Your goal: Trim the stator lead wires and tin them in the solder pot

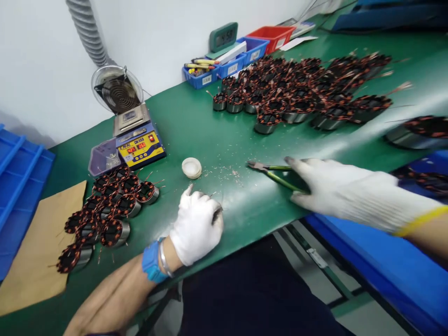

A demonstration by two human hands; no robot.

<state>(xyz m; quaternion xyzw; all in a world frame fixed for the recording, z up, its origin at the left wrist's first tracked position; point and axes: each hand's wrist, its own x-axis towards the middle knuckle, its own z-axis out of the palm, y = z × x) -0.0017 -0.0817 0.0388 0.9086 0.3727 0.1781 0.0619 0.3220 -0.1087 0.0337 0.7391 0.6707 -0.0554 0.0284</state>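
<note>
My right hand (325, 186), in a white knit glove with a yellow cuff, is round the green handles of cutting pliers (280, 175). The pliers' jaws point left over the green table. My left hand (198, 226), gloved in white, rests near the table's front edge with its fingers curled in and the index finger partly out. A dark patch shows by its thumb; whatever the fingers hold, if anything, is hidden. Just beyond it stands a small white round dish (192, 168). Copper-wound motor stators (114, 232) are grouped left of my left hand.
Many more stators (268, 122) crowd the back right. At the back left stands a solder pot (140, 144) with a digital display, under a grey hose (86, 30). Wire clippings (234, 175) litter the table. Blue bins (201, 77) and a clock (224, 37) line the wall.
</note>
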